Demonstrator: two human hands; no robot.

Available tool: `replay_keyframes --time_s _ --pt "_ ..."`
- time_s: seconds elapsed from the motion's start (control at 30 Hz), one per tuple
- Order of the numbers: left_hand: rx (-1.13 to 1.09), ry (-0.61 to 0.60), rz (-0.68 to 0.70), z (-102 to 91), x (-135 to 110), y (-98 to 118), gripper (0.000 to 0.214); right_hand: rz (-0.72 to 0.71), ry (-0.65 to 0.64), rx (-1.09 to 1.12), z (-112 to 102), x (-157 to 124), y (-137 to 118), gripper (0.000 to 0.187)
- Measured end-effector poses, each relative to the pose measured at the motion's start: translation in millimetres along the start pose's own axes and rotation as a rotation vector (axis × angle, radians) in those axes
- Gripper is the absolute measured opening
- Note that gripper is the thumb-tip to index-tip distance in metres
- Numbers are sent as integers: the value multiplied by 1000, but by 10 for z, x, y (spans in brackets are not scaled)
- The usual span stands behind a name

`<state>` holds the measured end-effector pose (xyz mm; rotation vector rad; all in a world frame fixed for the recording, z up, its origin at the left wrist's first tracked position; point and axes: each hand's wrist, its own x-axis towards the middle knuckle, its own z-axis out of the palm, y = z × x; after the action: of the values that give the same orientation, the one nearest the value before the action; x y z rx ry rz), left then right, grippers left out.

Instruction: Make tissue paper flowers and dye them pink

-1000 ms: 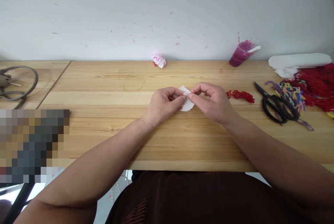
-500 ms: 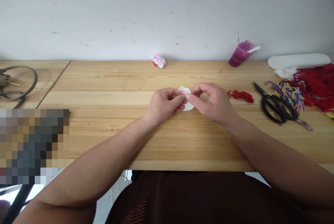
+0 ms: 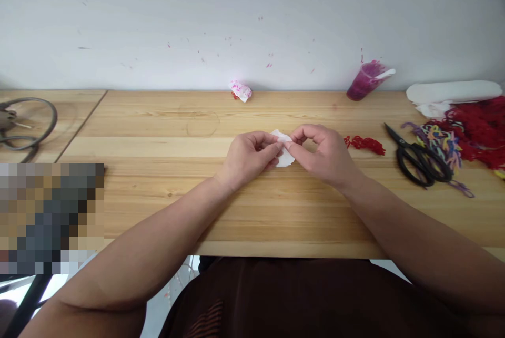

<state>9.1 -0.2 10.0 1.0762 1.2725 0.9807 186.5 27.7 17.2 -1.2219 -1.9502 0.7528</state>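
A small piece of white tissue paper (image 3: 286, 159) is held between my two hands, just above the wooden table. My left hand (image 3: 252, 156) pinches it from the left with thumb and fingertips. From the right, thumb and index finger of my right hand (image 3: 321, 154) close on the same piece, close beside the left fingertips. Whether anything is wrapped inside the tissue is hidden. Just right of my right hand lies a small bundle of red yarn (image 3: 366, 144).
Black-handled scissors (image 3: 422, 162) lie at the right beside multicoloured yarn pieces (image 3: 442, 141) and a red yarn heap (image 3: 481, 127). Behind them is a white paper roll (image 3: 453, 91). A tilted cup of purple liquid (image 3: 363, 83) and pink-stained tissue (image 3: 241, 90) stand by the wall. A cable (image 3: 49, 122) lies left.
My right thumb has shifted very slightly on the tissue paper. Both hands otherwise keep their place and grip.
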Motion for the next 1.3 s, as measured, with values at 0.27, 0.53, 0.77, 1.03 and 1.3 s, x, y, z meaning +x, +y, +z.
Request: replay_keyframes --time_s 0.27,0.53,0.77,1.03,1.3 --pt "120 15 80 -9 14 -28 13 1 -3 -16 -7 -3 1 14" --pt "56 8 22 8 18 -21 11 -73 43 -154 -13 -16 -5 12" --pt "67 16 54 -6 12 -11 10 -77 37 -175 -3 -19 17 12" --pt "139 26 99 11 2 -5 10 -100 82 -228 31 -30 25 10" --pt "192 38 134 -7 25 -54 11 -64 56 -227 10 -24 24 12"
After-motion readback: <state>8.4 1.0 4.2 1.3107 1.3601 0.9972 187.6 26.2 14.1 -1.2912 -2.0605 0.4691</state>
